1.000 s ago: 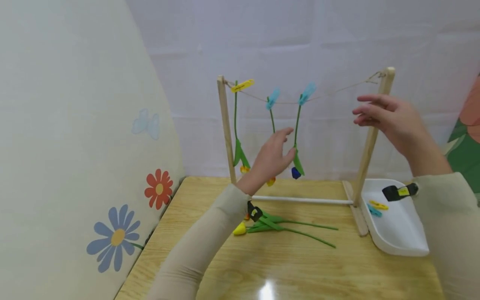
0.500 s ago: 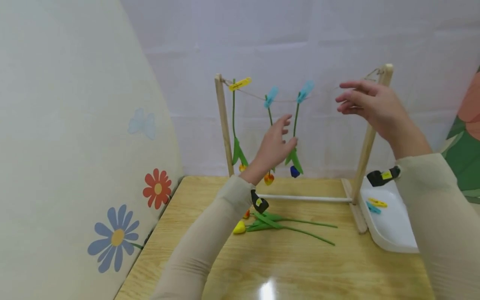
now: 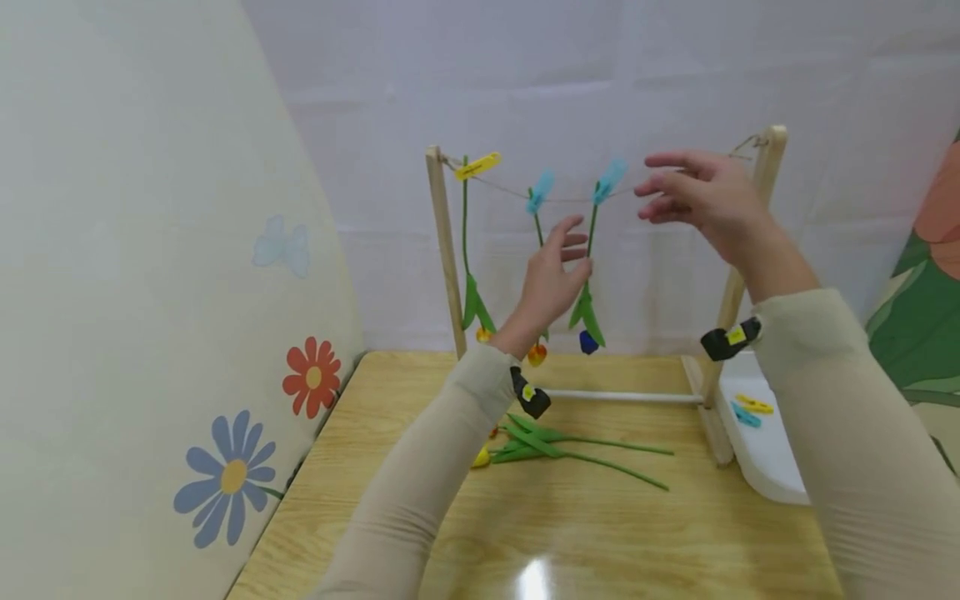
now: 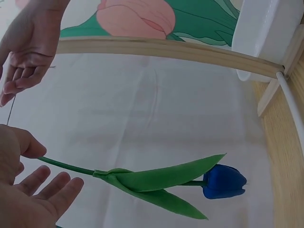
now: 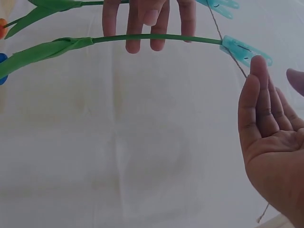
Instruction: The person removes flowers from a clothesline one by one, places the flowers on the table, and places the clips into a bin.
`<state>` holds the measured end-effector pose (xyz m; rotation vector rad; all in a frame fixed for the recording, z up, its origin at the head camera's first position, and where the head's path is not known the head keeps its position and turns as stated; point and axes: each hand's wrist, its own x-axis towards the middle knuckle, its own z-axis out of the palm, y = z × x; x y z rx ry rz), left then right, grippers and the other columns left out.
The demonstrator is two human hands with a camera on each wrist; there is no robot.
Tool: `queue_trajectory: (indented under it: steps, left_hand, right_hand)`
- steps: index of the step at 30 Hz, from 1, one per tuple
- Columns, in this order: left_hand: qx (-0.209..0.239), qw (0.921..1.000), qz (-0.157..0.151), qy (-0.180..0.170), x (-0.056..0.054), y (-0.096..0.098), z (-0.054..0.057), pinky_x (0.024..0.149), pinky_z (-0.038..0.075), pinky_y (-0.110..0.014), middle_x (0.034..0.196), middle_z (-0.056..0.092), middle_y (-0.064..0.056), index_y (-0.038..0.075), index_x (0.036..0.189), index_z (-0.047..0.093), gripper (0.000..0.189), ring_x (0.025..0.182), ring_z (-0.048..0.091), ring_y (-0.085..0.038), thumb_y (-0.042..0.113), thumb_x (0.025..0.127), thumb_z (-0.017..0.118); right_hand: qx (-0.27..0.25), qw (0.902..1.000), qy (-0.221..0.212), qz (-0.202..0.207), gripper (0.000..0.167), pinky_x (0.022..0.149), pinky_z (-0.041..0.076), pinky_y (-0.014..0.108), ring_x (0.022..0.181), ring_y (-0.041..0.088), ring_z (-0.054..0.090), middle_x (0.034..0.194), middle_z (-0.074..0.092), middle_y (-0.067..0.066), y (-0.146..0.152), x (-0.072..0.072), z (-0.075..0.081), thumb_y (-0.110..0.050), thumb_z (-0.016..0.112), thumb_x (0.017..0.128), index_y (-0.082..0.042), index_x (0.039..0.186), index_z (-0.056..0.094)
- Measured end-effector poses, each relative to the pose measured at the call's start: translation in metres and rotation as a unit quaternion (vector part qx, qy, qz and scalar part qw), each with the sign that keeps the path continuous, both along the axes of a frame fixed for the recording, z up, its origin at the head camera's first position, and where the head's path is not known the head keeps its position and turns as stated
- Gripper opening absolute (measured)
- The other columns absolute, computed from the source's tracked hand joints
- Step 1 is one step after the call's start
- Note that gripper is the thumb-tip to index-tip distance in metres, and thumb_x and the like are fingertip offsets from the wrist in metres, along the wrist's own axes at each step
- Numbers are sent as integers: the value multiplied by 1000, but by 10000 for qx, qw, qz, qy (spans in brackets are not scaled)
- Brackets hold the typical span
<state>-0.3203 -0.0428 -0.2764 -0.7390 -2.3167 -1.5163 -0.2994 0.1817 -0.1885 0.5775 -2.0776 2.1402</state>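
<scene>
One blue artificial tulip (image 4: 152, 180) hangs head-down from the twine (image 3: 570, 200) by a light-blue clothespin (image 5: 244, 50). Near it, I see the left hand (image 3: 551, 279) and right hand (image 3: 697, 192), fingers parted, gripping nothing. It looks light and bendy; I'd pinch its stem (image 5: 156, 36) gently.

Translucent plastic peg (image 5: 243, 50); matt, cloth-like tulip leaf (image 4: 166, 177); smooth wooden post (image 3: 447, 250); wood-grain tabletop (image 3: 600, 533) (glossy under the light).

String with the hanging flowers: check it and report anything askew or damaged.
Nothing visible looks damaged. One mild oddity: on the string, the yellow clothespin sits nearer level, while the two blue clothespins tilt up more steeply, so the row looks uneven.
</scene>
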Motion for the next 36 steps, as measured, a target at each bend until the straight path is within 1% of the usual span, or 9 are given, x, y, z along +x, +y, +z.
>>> queue_trajectory:
  steps: [4,8,14,17,22,25,29,32,36]
  left_hand:
    - [33,10000,49,-12,-2,4,-1,92,57,-30,137,60,-12,14,153,41,60,121,63,-29,3,97,60]
    - [33,9998,158,69,-4,8,-2,88,58,-27,132,63,-13,14,151,44,59,115,65,-25,1,97,60]
    - [27,9995,232,234,-4,9,0,84,58,-26,124,66,-14,16,149,46,54,108,67,-24,3,99,60]
    - [52,9996,219,186,-3,10,1,83,59,-26,122,66,-15,17,148,47,53,105,68,-25,3,99,61]
    - [139,9996,252,55,-2,13,3,81,59,-28,117,68,-15,17,146,49,53,100,69,-25,2,97,63]
    - [189,9996,218,12,-2,12,3,78,60,-28,115,68,-14,17,146,49,53,98,69,-24,2,97,64]
    - [204,9998,38,-6,-2,9,3,75,60,-25,115,67,-13,17,147,48,52,98,69,-23,3,98,62]
    - [199,9998,-64,39,-2,7,2,74,60,-25,116,66,-16,17,147,48,52,97,69,-23,3,99,62]
    - [170,9998,-116,64,-2,6,2,74,60,-25,116,65,-16,17,147,48,52,96,69,-22,2,99,61]
  right_hand:
    - [39,10000,-43,42,49,76,60,24,79,18,72,98,73,6,-7,-1,2,-21,69,97,0,139,54]
    - [99,9999,-122,48,51,76,61,25,76,19,72,97,73,6,-14,-2,4,-19,69,97,2,141,52]
    - [534,9984,-164,-91,54,75,60,24,77,16,72,99,72,5,-22,-4,10,-22,67,99,-1,146,50]
    - [726,9971,-180,-172,53,74,60,24,77,16,72,99,71,5,-25,-5,14,-22,65,100,-3,146,49]
    - [828,9959,-248,-268,53,73,61,25,75,15,72,97,70,4,-28,-8,17,-21,63,100,-3,148,48]
    - [982,9943,-266,-331,53,74,60,24,77,15,72,97,70,4,-29,-10,17,-22,62,101,-6,149,47]
    - [1253,9906,-281,-463,54,75,60,23,81,15,72,99,71,3,-30,-13,17,-27,62,101,-9,150,47]
    - [1412,9878,-322,-564,54,76,60,23,84,16,72,102,71,2,-31,-15,18,-31,62,101,-11,150,48]
    - [1565,9851,-355,-625,54,78,59,24,85,16,71,103,70,2,-32,-15,17,-34,62,101,-12,149,50]
